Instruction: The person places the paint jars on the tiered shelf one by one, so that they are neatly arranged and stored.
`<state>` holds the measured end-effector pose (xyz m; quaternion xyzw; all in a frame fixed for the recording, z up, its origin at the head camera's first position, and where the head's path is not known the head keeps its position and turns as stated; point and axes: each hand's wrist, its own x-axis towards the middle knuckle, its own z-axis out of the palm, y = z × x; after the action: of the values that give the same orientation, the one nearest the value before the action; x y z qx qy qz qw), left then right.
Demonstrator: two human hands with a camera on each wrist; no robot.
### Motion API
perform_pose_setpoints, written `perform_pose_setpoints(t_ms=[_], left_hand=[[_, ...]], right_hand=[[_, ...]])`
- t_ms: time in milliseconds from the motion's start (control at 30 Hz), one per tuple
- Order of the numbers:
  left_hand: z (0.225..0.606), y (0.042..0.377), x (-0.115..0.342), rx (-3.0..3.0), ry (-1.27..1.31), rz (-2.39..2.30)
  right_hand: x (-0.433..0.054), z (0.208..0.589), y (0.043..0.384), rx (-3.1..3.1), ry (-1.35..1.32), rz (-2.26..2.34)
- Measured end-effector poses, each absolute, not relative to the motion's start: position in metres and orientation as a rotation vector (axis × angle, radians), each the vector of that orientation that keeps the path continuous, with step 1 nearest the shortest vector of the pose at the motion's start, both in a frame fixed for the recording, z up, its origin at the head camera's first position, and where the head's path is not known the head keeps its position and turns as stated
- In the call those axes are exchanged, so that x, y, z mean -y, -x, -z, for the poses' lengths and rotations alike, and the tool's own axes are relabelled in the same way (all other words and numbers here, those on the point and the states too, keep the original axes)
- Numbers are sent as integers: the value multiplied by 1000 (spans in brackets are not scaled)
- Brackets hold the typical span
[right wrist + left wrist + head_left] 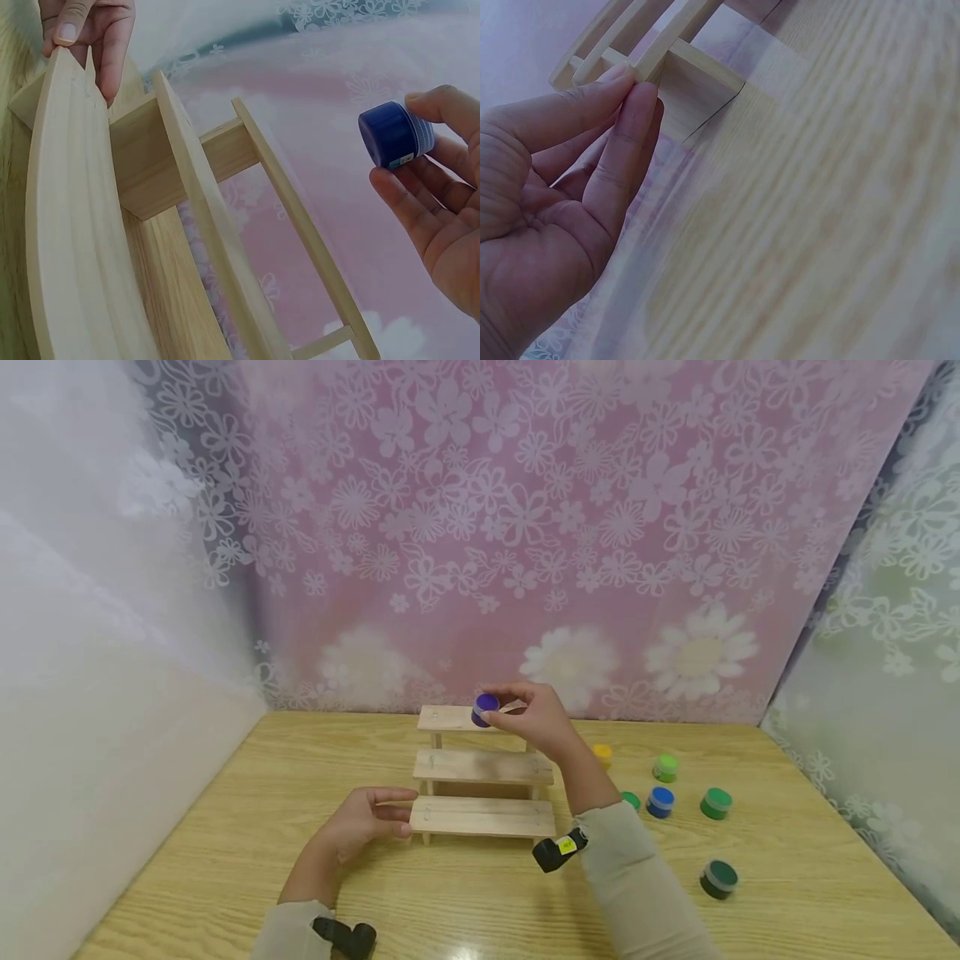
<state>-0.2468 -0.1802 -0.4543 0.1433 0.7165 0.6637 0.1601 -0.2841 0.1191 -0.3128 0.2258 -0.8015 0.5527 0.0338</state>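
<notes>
My right hand (536,718) pinches a small purple paint jar (485,710) between thumb and fingers, over the top step of a three-step wooden stand (483,767). In the right wrist view the jar (395,135) looks dark blue, tilted, with its lid turned away from the palm and air between it and the boards. At the stand's lowest step, my left hand (363,822) grips the left end of the board. The left wrist view shows thumb and fingertips meeting on that board's corner (656,56).
To the right on the wood-grain table (247,827) stand several paint jars: light green (665,767), blue (661,802), green (716,803) and dark green (719,879). A yellow one (602,755) and another green one (631,800) are partly behind my right arm. A floral curtain (480,527) hangs behind.
</notes>
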Motion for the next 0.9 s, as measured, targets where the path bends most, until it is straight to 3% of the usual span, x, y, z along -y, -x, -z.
perform_pose_setpoints(t_ms=[133, 367, 900], left_hand=[[453, 247, 180, -2052, -415, -1893], [451, 246, 179, -2045, -424, -1892], [454, 246, 179, -2034, -422, -1907]], right_hand=[[-114, 303, 278, 2450, -707, -1677], [-110, 324, 310, 2419, -757, -1668], [-82, 320, 323, 2507, -791, -1528]])
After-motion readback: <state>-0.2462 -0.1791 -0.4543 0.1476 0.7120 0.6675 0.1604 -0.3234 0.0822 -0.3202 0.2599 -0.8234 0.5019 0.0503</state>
